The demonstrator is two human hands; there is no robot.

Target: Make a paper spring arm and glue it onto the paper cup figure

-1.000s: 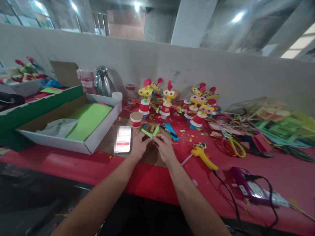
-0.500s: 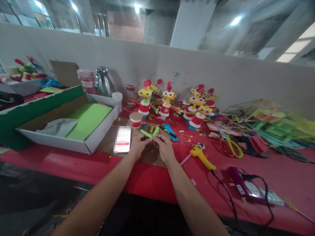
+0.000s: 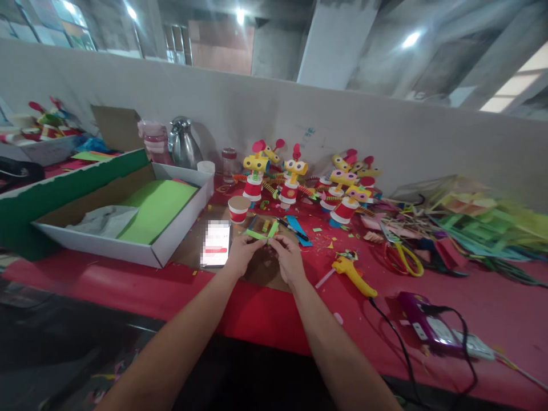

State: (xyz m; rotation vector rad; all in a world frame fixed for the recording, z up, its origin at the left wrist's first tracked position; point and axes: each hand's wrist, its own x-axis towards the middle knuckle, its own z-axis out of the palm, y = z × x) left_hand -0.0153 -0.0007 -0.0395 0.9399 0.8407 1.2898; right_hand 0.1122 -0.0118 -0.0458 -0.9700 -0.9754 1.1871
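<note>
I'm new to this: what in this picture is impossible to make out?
All in the head view:
- How the green strips meet: the left hand and right hand partly cover the spot.
- The phone text: partly pixelated, the rest too small.
- The wall marking: too blurred to read.
- Rear figures: lower parts hidden by front figures.
- A dark object: cut off by the left edge.

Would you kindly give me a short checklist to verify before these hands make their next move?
1. Left hand gripping green paper: ok, fingers pinch it.
2. Right hand gripping it too: ok.
3. Fold or joint between the fingers sound: cannot tell, they cover it.
4. Glue gun hot: cannot tell.
5. Scissors away from both hands: ok, beyond the glue gun.
6. Cardboard uncluttered: not ok, phone lies there.
</note>
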